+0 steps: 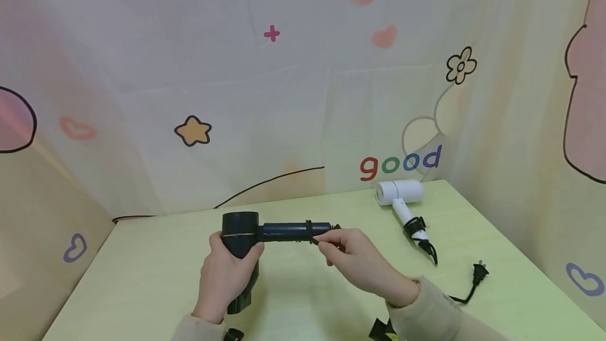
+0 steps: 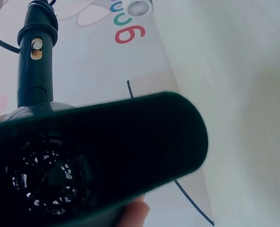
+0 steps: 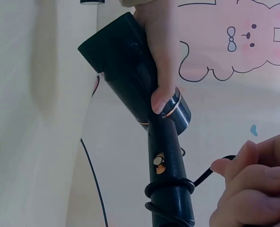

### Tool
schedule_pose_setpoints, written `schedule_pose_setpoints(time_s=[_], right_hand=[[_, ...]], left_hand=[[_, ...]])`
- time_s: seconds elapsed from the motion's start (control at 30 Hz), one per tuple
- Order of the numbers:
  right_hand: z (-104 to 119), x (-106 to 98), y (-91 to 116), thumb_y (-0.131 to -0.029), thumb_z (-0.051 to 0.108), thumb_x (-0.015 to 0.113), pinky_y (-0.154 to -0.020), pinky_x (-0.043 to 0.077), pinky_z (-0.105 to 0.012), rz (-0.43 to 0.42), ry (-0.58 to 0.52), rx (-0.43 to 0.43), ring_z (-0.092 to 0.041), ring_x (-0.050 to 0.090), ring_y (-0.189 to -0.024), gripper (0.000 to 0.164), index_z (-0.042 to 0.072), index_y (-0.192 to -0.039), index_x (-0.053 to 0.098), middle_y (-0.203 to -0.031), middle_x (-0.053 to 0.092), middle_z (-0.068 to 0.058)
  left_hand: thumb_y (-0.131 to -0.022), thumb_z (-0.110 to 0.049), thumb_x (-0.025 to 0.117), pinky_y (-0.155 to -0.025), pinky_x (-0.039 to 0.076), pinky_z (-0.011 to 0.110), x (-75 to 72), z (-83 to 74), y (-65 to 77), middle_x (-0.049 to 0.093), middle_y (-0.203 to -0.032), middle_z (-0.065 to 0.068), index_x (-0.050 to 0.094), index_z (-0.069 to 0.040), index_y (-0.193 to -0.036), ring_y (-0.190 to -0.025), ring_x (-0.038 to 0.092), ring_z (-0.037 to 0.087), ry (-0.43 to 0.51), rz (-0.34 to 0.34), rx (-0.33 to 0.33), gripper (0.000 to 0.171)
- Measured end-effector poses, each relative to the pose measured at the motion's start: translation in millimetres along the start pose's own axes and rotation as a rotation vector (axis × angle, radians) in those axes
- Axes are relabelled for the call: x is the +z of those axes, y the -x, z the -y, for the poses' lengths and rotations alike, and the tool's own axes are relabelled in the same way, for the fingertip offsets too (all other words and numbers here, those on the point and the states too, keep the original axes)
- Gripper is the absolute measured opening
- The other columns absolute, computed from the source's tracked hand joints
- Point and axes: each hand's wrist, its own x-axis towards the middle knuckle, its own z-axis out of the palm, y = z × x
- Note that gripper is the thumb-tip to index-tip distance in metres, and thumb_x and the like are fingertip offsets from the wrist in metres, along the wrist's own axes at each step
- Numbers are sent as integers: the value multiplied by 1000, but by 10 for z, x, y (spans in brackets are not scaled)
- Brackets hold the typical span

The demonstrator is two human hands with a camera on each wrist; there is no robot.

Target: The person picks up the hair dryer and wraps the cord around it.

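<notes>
My left hand (image 1: 229, 272) grips the body of a black hair dryer (image 1: 240, 225) above the table, its handle pointing right in the head view. A flat nozzle (image 2: 144, 137) fills the middle of the left wrist view. Loops of black cord (image 3: 169, 187) circle the handle beyond the gold-trimmed switch (image 3: 159, 162). My right hand (image 1: 358, 260) is at the handle's end, thumb and forefinger pinching the cord, which stretches from the handle to the fingertips in the right wrist view.
A white hair dryer (image 1: 401, 191) with cord wrapped round its handle lies at the back right of the pale green table (image 1: 156, 267). A black two-pin plug (image 1: 480, 272) lies to the right. Near the front edge, a black and yellow item (image 1: 381, 330) is partly hidden by my right sleeve.
</notes>
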Motion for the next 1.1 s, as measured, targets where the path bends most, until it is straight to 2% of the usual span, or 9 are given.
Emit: schedule_pose_setpoints(time_s=[0.17, 0.47, 0.67, 0.9, 1.1], right_hand=[[-22, 47, 50, -94, 14, 54, -44, 27, -21, 7, -9, -5, -5, 33, -48, 24, 1, -108, 68, -69, 57, -2], [-108, 150, 118, -96, 16, 53, -46, 30, -20, 41, -36, 46, -5, 36, -51, 24, 4, -110, 69, -69, 57, -2], [-202, 212, 133, -96, 18, 53, -50, 33, -21, 70, -89, 77, -8, 43, -60, 26, 5, -114, 67, -71, 59, -3], [-372, 299, 124, -98, 16, 50, -42, 30, -19, 102, -199, 100, -6, 35, -46, 31, 3, -124, 61, -72, 59, -4], [-540, 325, 70, -98, 13, 49, -43, 32, -19, 120, -243, 127, -8, 35, -44, 32, 5, -127, 60, -76, 63, -5]], left_hand=[[-81, -51, 67, -52, 46, 31, -18, 24, -23, 62, -89, 19, 26, 5, -134, -64, 60, 22, 16, -2, -17, 87], [-80, -54, 66, -55, 45, 31, -51, 47, -44, 59, -96, 21, 26, 4, -134, -71, 60, 25, 41, -13, -57, 89], [-80, -56, 65, -55, 46, 31, -94, 61, -53, 60, -97, 21, 25, 3, -135, -71, 61, 25, 59, -14, -77, 90], [-80, -58, 64, -55, 46, 31, -177, 14, -21, 59, -100, 22, 23, 4, -138, -73, 61, 25, 82, -2, -86, 94], [-80, -58, 64, -55, 47, 31, -203, -9, -2, 59, -101, 22, 22, 4, -139, -72, 61, 23, 131, 18, -105, 96]])
